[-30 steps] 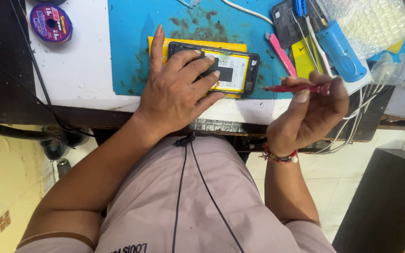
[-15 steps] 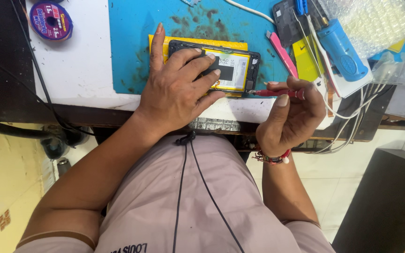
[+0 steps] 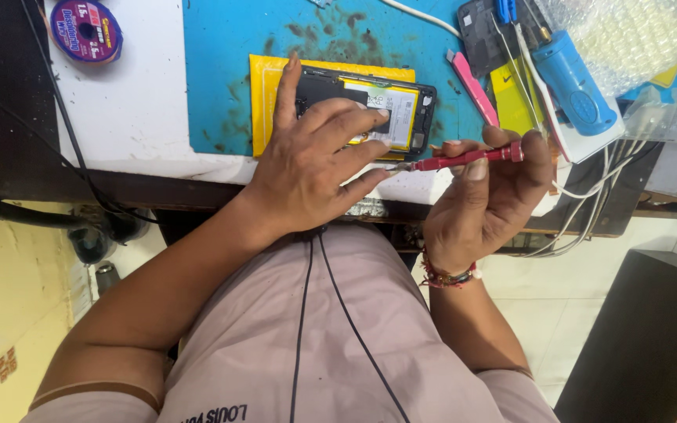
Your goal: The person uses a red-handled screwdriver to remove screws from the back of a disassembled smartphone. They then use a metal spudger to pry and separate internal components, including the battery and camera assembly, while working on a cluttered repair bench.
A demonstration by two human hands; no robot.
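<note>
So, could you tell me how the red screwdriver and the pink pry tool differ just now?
The red screwdriver is gripped in the right hand, lying roughly level with its tip toward the opened phone; the pink pry tool lies loose and slanted on the blue mat, touched by neither hand. The screwdriver looks round and metallic, the pry tool flat. Both are slim.

Bench clutter up top: a purple solder wick spool (image 3: 86, 30) sits on the white tabletop (image 3: 131, 102) at the far left, beside a stained blue work mat (image 3: 229, 47). On the right there's a pink pry tool (image 3: 472, 86), a blue cylindrical gadget (image 3: 573, 82), crumpled bubble wrap (image 3: 628, 35) and white cables (image 3: 589, 211) dangling off the edge.
</note>
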